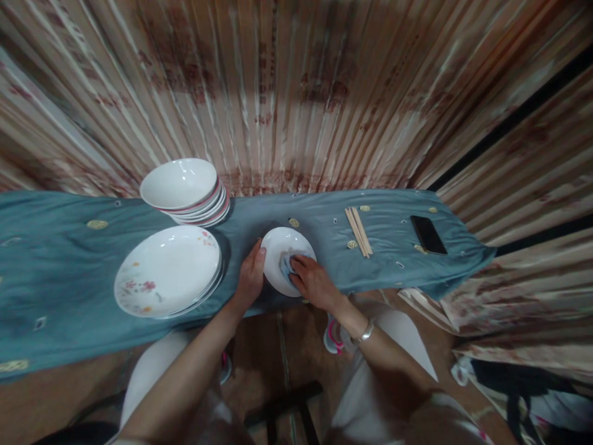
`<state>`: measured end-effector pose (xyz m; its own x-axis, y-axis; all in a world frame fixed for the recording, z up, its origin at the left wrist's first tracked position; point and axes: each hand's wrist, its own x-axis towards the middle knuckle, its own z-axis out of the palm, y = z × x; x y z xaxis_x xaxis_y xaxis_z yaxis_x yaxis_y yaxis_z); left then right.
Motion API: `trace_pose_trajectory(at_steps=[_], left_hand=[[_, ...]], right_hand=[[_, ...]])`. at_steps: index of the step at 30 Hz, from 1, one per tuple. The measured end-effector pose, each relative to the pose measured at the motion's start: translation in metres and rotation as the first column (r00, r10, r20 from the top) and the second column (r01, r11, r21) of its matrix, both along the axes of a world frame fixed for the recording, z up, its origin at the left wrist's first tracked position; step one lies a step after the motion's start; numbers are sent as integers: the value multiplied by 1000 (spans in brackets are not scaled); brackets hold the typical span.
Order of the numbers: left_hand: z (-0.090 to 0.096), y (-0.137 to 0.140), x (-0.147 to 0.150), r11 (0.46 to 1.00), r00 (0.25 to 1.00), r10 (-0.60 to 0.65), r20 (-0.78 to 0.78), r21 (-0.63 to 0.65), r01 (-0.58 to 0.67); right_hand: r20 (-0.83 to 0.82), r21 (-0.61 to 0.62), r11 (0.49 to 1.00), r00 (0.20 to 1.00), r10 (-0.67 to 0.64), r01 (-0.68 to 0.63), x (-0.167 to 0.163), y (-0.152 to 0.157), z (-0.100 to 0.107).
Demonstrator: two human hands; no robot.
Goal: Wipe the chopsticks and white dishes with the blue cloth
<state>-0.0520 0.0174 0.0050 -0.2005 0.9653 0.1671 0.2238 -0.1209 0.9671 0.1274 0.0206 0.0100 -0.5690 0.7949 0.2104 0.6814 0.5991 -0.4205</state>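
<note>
A small white bowl [277, 244] is at the middle of the table, close to its front edge. My left hand [251, 272] grips the bowl's left rim, thumb on the inside edge and fingers hidden behind it. Bunched under the fingers of my right hand [312, 281] is a light blue cloth [286, 266], pressed against the inside of the bowl. A bracelet sits on my right wrist.
A stack of bowls [180, 182] stands at the back left, with a stack of flowered plates [171, 266] in front. To the right lie several wooden chopsticks [358, 232] and a black phone [428, 235]. Pleated curtains [287, 93] hang behind the cloth-covered table [60, 259].
</note>
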Motion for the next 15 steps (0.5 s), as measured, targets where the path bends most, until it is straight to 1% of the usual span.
trace_pose_trajectory(at_steps=[6,15], left_hand=[[2,0,0,1000,999,-2,-39,27,3],[-2,0,1,1000,999,11,-49,15,-11]], right_hand=[[-77,17,997,994,77,-76,-8,-10,3],[-100,85,990,988,120,-112,-24,-2,4]])
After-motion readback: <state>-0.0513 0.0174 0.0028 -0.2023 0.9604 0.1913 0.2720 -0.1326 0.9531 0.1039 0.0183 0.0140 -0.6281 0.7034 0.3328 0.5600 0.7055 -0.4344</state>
